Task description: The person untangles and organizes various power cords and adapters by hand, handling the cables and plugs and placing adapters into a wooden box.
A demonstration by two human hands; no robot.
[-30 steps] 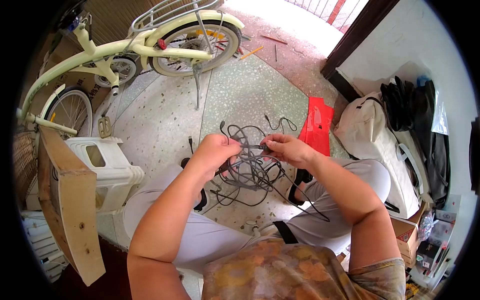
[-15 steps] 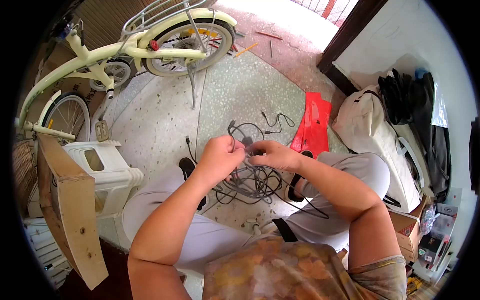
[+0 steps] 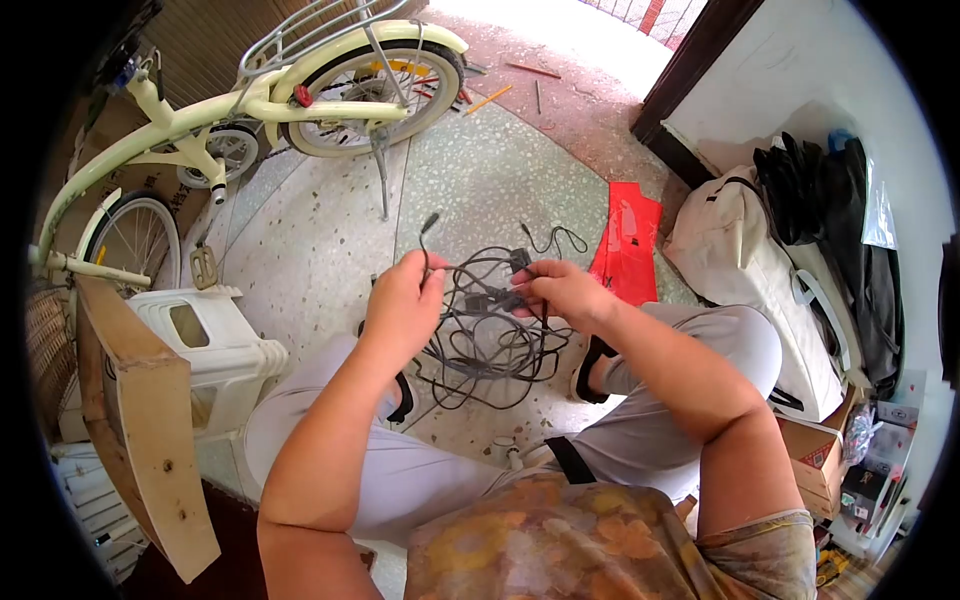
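A tangled heap of dark cables (image 3: 485, 365) lies on the speckled floor between my feet. Just above its left side, my left hand (image 3: 405, 300) pinches one cable, whose plug end (image 3: 431, 222) sticks up past the fingers. My right hand (image 3: 560, 292) is closed on a cable at the heap's upper right, beside a black connector block (image 3: 520, 259). Between the two hands runs a stretch of cable. A short separate cable (image 3: 556, 238) rests on the floor beyond my right hand.
Red plastic sheets (image 3: 630, 245) lie to the right of the cables. At upper left stands a cream bicycle (image 3: 260, 105), with a white plastic stool (image 3: 205, 345) and wooden piece (image 3: 150, 420) below. A beige bag (image 3: 745, 270) leans at the right wall. Sticks (image 3: 490, 99) lie near the doorway.
My hands have moved apart, the left one leftward and the right one slightly right. The cable's plug end now stands up above my left hand, and a cable stretch spans the gap.
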